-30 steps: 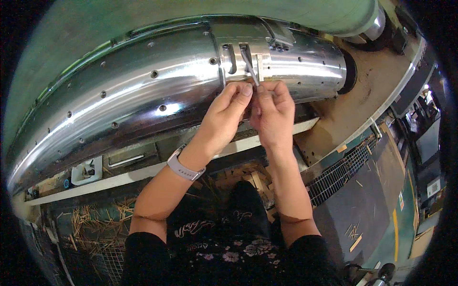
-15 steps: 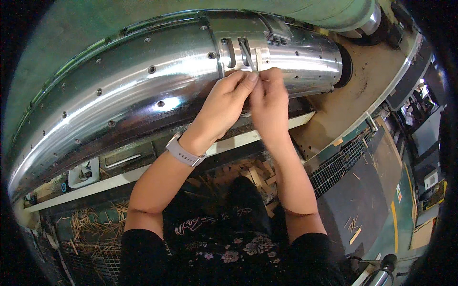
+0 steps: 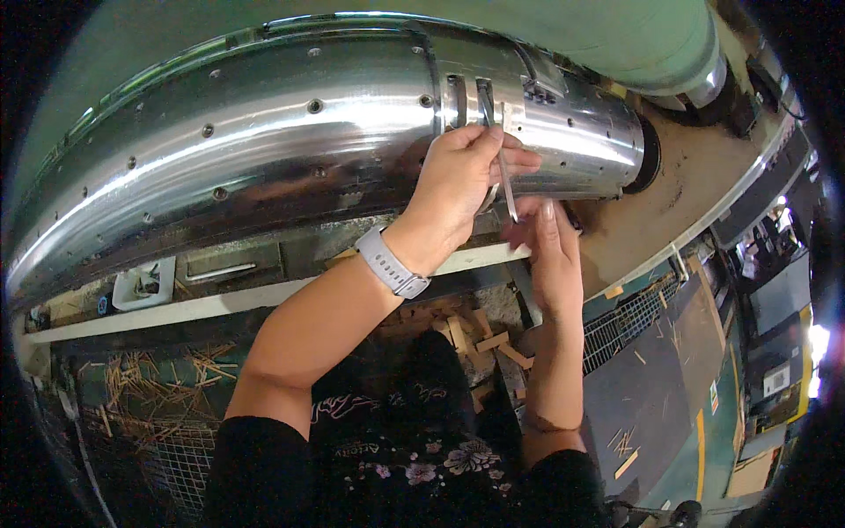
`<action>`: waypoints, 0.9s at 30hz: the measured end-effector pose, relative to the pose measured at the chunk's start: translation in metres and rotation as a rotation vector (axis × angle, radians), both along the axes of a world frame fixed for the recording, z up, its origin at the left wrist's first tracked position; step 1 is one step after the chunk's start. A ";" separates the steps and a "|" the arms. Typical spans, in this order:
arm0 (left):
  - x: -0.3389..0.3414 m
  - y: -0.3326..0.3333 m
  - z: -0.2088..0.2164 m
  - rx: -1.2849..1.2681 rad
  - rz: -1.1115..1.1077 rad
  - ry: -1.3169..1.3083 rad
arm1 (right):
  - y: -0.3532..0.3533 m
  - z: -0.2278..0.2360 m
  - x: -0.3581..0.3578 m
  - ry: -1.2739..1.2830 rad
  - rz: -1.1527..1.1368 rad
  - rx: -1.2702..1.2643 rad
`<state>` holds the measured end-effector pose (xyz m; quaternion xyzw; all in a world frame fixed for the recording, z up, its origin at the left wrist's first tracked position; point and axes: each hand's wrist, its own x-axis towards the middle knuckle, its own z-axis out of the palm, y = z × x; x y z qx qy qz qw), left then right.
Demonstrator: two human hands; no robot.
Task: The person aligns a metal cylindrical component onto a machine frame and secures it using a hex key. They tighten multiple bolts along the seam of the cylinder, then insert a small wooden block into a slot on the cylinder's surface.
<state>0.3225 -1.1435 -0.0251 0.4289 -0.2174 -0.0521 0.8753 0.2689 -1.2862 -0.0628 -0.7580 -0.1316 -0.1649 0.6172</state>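
Note:
A thin metal rod [image 3: 507, 180], looking like the long arm of a hex key, runs down from a slot [image 3: 483, 95] in a large polished steel cylinder [image 3: 370, 110]. My left hand [image 3: 453, 180], with a grey watch band on its wrist, pinches the rod between thumb and index finger, the other fingers stretched out to the right behind it. The rod's upper end reaches into the slot; its bend, if any, is hidden. Below, my right hand [image 3: 556, 264] is beside the rod's lower tip, thumb raised and fingers apart, partly smeared by motion. It appears to hold nothing.
A pale beam [image 3: 211, 306] runs below the cylinder. On the left a white tub [image 3: 143, 283] of small parts stands near a metal bar [image 3: 222, 272]. Wood blocks [image 3: 480, 343] and sticks [image 3: 167, 378] lie lower down. A green roller [image 3: 651, 44] rises behind the cylinder.
My right hand has come away from beside the left hand, down and to the right, and its fingers have opened. My left hand still pinches the rod. The whole view has shifted slightly.

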 end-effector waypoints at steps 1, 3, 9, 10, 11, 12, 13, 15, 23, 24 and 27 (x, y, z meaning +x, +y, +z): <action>0.000 -0.001 0.000 0.000 0.000 -0.010 | -0.001 -0.005 0.000 0.127 0.210 0.168; -0.003 0.001 0.003 0.034 0.024 -0.018 | 0.008 -0.008 -0.005 0.286 0.444 0.406; 0.001 0.005 -0.001 0.165 0.051 -0.064 | 0.032 -0.008 -0.010 0.007 0.312 0.539; 0.003 0.007 -0.004 0.208 0.045 -0.106 | 0.037 -0.005 -0.011 -0.069 0.231 0.406; 0.005 0.010 -0.007 0.262 0.055 -0.176 | 0.041 0.000 -0.012 -0.143 0.148 0.272; 0.004 0.013 -0.007 0.305 -0.001 -0.147 | 0.042 0.002 -0.014 -0.214 0.054 0.138; 0.002 0.017 -0.006 0.349 -0.059 -0.119 | 0.041 0.002 -0.014 -0.262 0.009 0.047; 0.002 0.016 -0.011 0.297 -0.146 -0.074 | 0.039 -0.001 -0.011 -0.357 -0.068 -0.133; 0.005 0.018 -0.017 0.027 -0.301 -0.061 | 0.039 0.007 -0.012 -0.430 -0.008 -0.296; 0.006 0.016 -0.016 0.048 -0.295 -0.060 | 0.038 0.009 -0.013 -0.428 0.012 -0.281; 0.011 0.015 -0.016 0.090 -0.295 -0.077 | 0.038 -0.013 0.001 -0.498 -0.076 -0.214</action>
